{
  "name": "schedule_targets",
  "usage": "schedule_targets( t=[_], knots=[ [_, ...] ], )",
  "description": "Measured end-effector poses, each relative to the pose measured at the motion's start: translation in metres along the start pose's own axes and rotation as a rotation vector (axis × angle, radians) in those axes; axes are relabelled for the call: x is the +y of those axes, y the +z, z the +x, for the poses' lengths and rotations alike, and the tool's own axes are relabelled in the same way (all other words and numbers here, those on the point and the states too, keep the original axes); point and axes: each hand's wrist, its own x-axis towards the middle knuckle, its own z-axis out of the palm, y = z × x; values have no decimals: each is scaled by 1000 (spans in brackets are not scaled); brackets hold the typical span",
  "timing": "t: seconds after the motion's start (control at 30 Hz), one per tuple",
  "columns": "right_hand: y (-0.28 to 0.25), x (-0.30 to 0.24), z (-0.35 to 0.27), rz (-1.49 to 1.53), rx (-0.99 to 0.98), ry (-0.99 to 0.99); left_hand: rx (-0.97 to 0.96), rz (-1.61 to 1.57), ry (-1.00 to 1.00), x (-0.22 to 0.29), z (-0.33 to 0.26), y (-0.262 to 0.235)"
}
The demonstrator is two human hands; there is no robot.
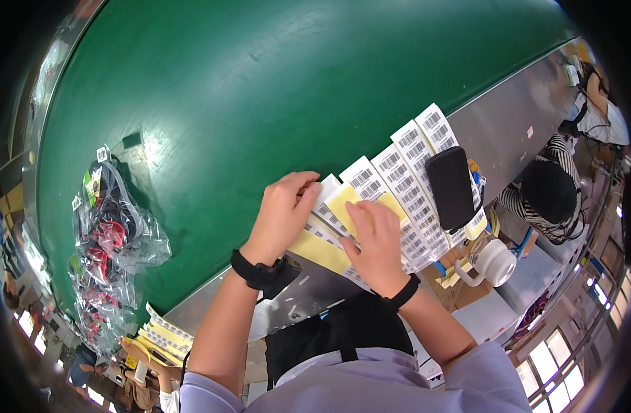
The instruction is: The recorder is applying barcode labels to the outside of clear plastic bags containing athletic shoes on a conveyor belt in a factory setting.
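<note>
Several white strips of barcode labels (403,182) on yellow backing lie fanned over the table's near edge. My left hand (284,210), with a black band on its wrist, is closed at the strips' left end, thumb and forefinger pinching the edge of a label strip (327,190). My right hand (379,244) lies over the strips with thumb and fingers apart, its fingertips on a piece of yellow backing paper (343,206). The undersides of its fingers are hidden.
Clear-bagged red and black goods (109,234) lie at left on the green belt (239,89). A black phone-like case (449,187) rests on the strips' right end. A white jug (494,263) stands at right. More label sheets (165,337) are at lower left; people sit farther along.
</note>
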Motion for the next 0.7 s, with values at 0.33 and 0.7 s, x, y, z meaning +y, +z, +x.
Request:
schedule_targets(
  t=[0.33, 0.7],
  knots=[
    [-5, 9, -1, 137, 53, 46, -270, 12, 73, -1, 3, -15],
    [-1, 12, 37, 269, -38, 231, -334, 130, 222, -13, 12, -15]
  ],
)
